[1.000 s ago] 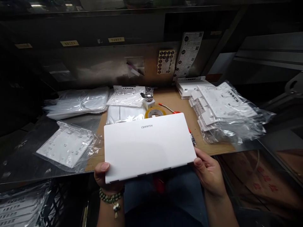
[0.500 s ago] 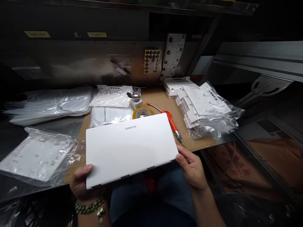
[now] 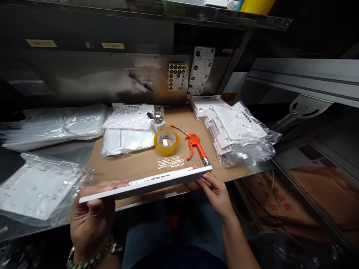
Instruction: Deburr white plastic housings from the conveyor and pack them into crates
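Note:
A flat white plastic cover panel (image 3: pixel 151 185) is held nearly edge-on above the front edge of the bench. My left hand (image 3: pixel 91 213) grips its left end, thumb below and fingers over the top. At the other end my right hand (image 3: pixel 213 190) pinches the panel's right corner. Slots and raised ribs show along its far edge; its broad face is mostly hidden from this angle. Just beyond the panel lie a roll of yellow tape (image 3: pixel 166 142) and an orange air blow gun (image 3: pixel 196 144).
Bagged white panels lie at the left (image 3: pixel 39 186) and in a pile at the right (image 3: pixel 238 129). Clear plastic bags (image 3: pixel 56 123) are stacked at back left. A small bottle with a metal top (image 3: pixel 158 123) stands behind the tape. A metal rail (image 3: pixel 305 80) juts in at right.
The panel has tilted from showing its broad, lettered HUAWEI face to nearly edge-on, its left end nearer me. The view has shifted slightly, and the tape and blow gun are now uncovered.

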